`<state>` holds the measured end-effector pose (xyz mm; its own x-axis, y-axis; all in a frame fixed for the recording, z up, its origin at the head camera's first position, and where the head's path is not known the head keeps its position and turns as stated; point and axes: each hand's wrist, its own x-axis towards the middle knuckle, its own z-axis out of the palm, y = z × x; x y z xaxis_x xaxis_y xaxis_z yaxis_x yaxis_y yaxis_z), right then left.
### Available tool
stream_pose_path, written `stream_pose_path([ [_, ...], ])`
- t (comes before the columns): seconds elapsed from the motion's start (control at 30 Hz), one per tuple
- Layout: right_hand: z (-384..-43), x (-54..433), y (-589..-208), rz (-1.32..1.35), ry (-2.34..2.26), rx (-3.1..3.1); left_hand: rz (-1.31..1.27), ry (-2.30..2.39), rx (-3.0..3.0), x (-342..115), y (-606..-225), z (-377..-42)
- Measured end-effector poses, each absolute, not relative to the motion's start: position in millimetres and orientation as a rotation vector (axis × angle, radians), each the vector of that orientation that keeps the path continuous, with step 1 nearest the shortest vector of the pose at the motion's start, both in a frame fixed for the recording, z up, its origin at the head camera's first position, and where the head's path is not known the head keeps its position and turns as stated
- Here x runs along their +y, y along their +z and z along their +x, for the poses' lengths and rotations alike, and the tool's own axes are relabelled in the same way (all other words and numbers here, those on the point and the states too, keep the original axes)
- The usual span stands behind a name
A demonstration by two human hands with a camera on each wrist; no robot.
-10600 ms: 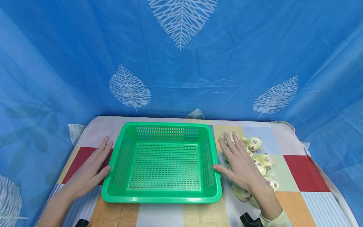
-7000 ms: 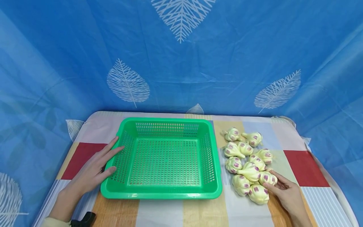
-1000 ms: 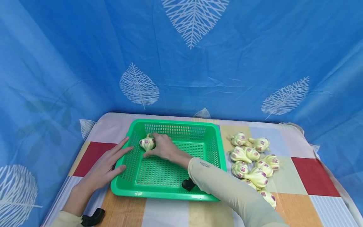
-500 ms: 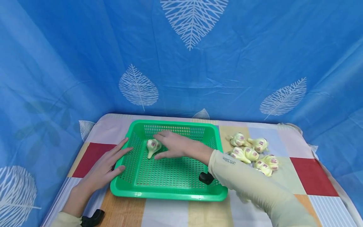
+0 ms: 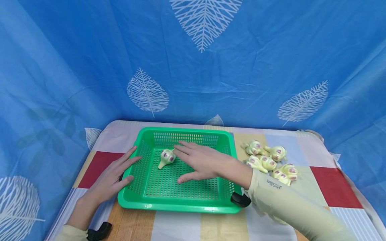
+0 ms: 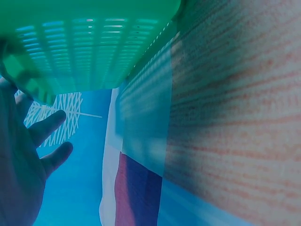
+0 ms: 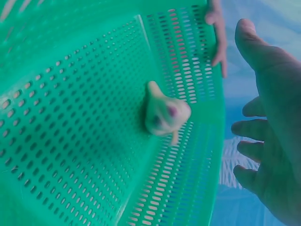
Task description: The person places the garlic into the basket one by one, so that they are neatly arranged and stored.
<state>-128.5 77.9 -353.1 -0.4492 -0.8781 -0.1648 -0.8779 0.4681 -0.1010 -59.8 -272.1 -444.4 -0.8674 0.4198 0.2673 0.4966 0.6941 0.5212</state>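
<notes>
A green plastic basket [image 5: 179, 209] with slotted walls stands on the table, and one garlic bulb [image 5: 167, 158] lies on its floor toward the left. My right hand [image 5: 202, 161] hovers over the basket just right of that bulb, fingers extended and holding nothing. In the right wrist view the same garlic bulb [image 7: 164, 113] lies apart from the right hand [image 7: 277, 122]. My left hand [image 5: 110, 179] rests at the basket's left rim with straight fingers. The left wrist view shows the left hand [image 6: 23, 155] beside the basket's outer wall [image 6: 84, 52].
Several garlic bulbs [image 5: 268, 162] lie in a group right of the basket, partly hidden by my right sleeve [image 5: 289, 197]. A patchwork-patterned cloth [image 5: 334, 187] covers the table. A blue curtain [image 5: 235, 67] with white leaves hangs behind and at the sides.
The right hand has let go of the garlic bulb inside the basket and drawn back to the right. The bulb has rolled slightly rightward, its stem turned toward the front. The left hand stays put.
</notes>
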Motion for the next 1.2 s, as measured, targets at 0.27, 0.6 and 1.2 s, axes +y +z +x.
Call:
stream_pose_path([
  [0.27,-119,109,-348,-1.451,-0.081,2.586,-0.754,-0.908,-2.77,-273,-445,-60],
  [0.6,-102,150,-350,-1.373,-0.22,2.651,-0.776,-0.888,-2.769,-274,-443,-61],
  [1.2,-51,214,-400,-1.052,-0.449,2.915,-0.757,-0.913,-2.78,-273,-444,-59],
])
